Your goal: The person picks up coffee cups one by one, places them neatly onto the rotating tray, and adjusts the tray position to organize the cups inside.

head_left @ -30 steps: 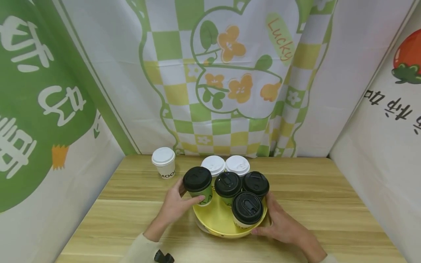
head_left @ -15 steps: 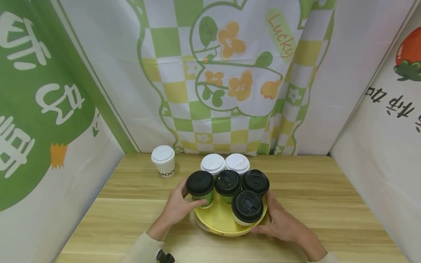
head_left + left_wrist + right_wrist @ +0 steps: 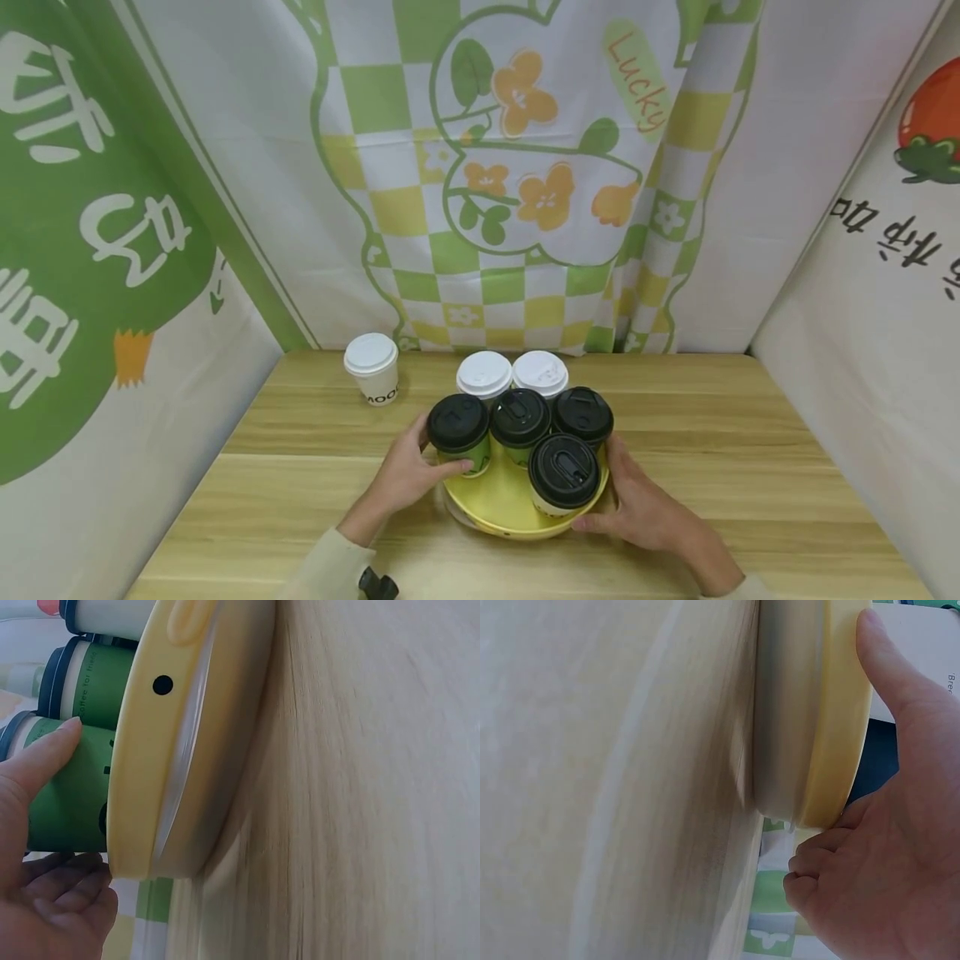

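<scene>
My left hand [image 3: 408, 471] grips a green paper cup [image 3: 69, 791] with a black lid, thumb on the near side and fingers behind. This cup stands at the left edge of a round yellow tray [image 3: 491, 504], its base right at the tray's surface. Beside it is another green cup [image 3: 101, 684] with a black lid. My right hand [image 3: 645, 508] holds the tray's right rim, thumb in front and fingers curled farther round. Near that hand stand a pale cup with a black lid [image 3: 564, 471] and another black-lidded cup [image 3: 582, 417].
Two white-lidded cups [image 3: 484, 374] show behind the black-lidded ones, partly hidden. A white cup [image 3: 372, 371] stands apart on the wooden table [image 3: 300, 500], back left. A checkered curtain [image 3: 495, 287] hangs behind the table's far edge.
The left hand has moved the green cup slightly right and down toward me, lowering it onto the tray's left side. The right hand stays at the rim.
</scene>
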`<state>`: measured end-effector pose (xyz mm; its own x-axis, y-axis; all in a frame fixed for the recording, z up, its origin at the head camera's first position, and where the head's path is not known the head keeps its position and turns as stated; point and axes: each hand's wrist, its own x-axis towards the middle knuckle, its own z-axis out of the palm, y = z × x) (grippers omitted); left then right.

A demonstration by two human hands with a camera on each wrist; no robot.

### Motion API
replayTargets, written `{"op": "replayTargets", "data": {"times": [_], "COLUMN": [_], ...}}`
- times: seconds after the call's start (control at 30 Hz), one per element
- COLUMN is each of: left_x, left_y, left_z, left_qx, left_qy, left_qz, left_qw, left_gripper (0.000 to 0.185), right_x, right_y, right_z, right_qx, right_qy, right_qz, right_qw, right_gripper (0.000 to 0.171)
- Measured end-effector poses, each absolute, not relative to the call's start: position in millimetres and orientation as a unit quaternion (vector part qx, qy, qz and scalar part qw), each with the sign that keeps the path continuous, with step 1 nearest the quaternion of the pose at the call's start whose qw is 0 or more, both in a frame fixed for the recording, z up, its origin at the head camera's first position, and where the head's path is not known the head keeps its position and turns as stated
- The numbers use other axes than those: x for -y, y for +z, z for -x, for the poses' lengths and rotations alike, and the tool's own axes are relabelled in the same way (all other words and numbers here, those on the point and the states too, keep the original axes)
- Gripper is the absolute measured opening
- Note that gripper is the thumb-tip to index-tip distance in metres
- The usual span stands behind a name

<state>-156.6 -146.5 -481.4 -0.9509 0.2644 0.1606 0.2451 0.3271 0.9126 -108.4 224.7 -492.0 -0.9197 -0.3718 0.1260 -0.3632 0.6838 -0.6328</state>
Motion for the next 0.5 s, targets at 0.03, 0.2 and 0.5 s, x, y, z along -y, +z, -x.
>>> {"op": "replayTargets", "data": {"times": [0.03, 0.2, 0.5], "left_x": [147.1, 156.3, 233.3], "left_y": [-481.6, -480.7, -467.1], "left_z": [156.3, 152.9, 155.7], "left_qx": [-0.817, -0.833, -0.861], "left_qy": [0.556, 0.537, 0.489], "left_qz": [-0.154, -0.134, -0.141], "left_qw": [0.009, 0.023, 0.019], "left_gripper": [0.097, 0.104, 0.092], "right_x": [-224.6, -226.3, -244.7], "right_y": [-492.1, -490.1, -476.1], "right_z": [108.4, 107.9, 124.3], "right_qx": [-0.918, -0.914, -0.898], "right_qy": [-0.343, -0.352, -0.378], "right_qz": [0.200, 0.204, 0.222], "right_qw": [0.007, 0.016, 0.039], "right_gripper": [0.147, 0.146, 0.145]}}
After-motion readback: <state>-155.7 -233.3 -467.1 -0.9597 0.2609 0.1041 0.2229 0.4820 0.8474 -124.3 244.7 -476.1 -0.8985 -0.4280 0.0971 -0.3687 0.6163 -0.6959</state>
